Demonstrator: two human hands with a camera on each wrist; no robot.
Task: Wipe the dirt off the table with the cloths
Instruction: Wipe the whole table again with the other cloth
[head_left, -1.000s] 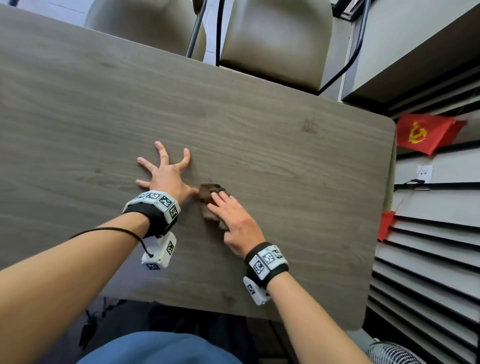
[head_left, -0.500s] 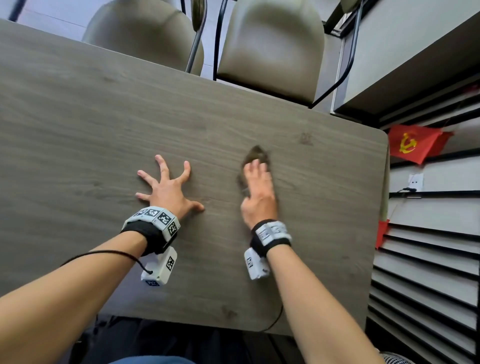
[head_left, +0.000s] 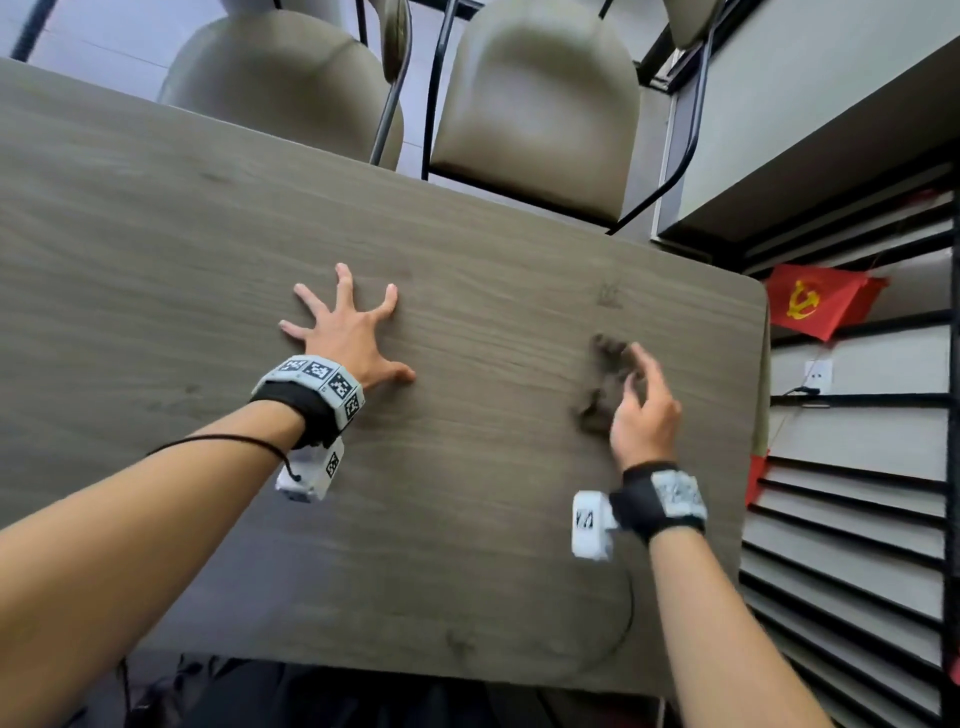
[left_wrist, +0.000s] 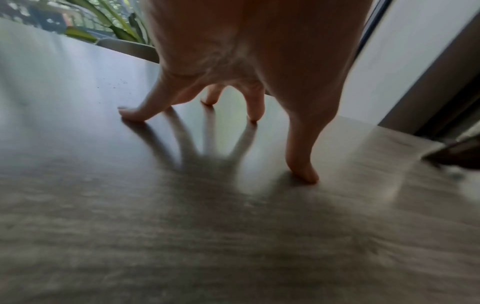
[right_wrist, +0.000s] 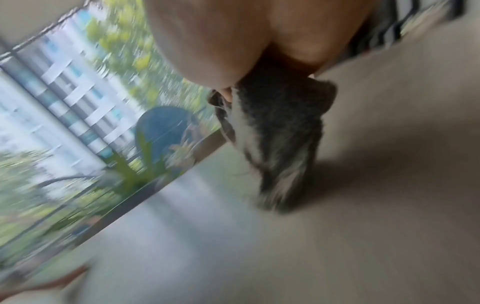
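A dark brown cloth (head_left: 602, 374) lies bunched on the grey wood-grain table (head_left: 156, 234), towards its right end. My right hand (head_left: 641, 410) holds it with curled fingers, blurred by motion. In the right wrist view the cloth (right_wrist: 280, 133) hangs from under my right hand (right_wrist: 221, 41) down to the tabletop. My left hand (head_left: 348, 332) is spread flat on the table to the left of the cloth, and its fingertips (left_wrist: 254, 117) press on the surface. A dark smudge (head_left: 608, 295) marks the table just beyond the cloth. Tiny specks (left_wrist: 119, 84) lie past my left hand.
Two beige chairs (head_left: 540, 104) stand pushed against the table's far edge. At the right are a slatted wall (head_left: 857, 519) and a small red flag (head_left: 815, 301). The table's rounded right edge (head_left: 763, 364) is close to my right hand.
My right hand has swept the cloth from beside my left thumb out to the right end of the table. My left hand has stayed spread in place.
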